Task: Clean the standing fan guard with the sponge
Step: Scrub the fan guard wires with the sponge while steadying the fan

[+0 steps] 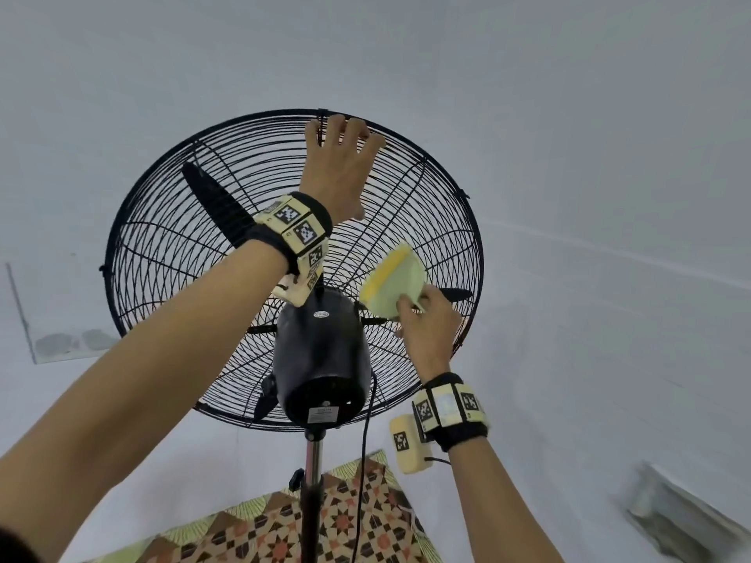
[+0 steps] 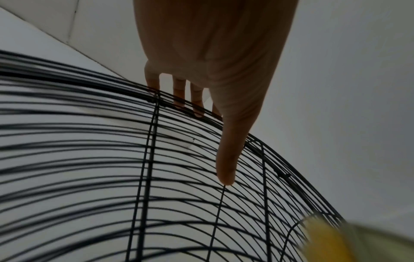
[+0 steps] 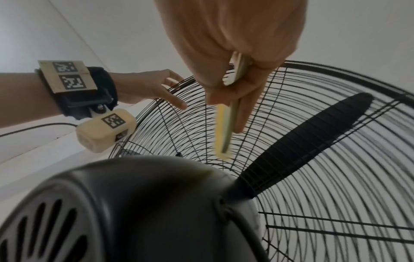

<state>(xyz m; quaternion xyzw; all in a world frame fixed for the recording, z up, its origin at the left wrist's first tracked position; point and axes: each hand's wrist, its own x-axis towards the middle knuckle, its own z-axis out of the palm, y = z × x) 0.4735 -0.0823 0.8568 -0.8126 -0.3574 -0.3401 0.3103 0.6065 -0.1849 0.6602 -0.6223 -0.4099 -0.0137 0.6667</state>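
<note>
Head view: left hand rests flat, fingers straight, on the fan guard's top rim, frame centre; right hand pinches the yellow sponge against the guard's right-centre wires.

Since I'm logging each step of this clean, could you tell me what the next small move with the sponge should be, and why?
Probably press the sponge flat onto the rear wires of the fan guard and wipe outward. The right hand holds it just above the motor housing, edge-on, with contact unclear, while the left hand already steadies the top rim.
</note>
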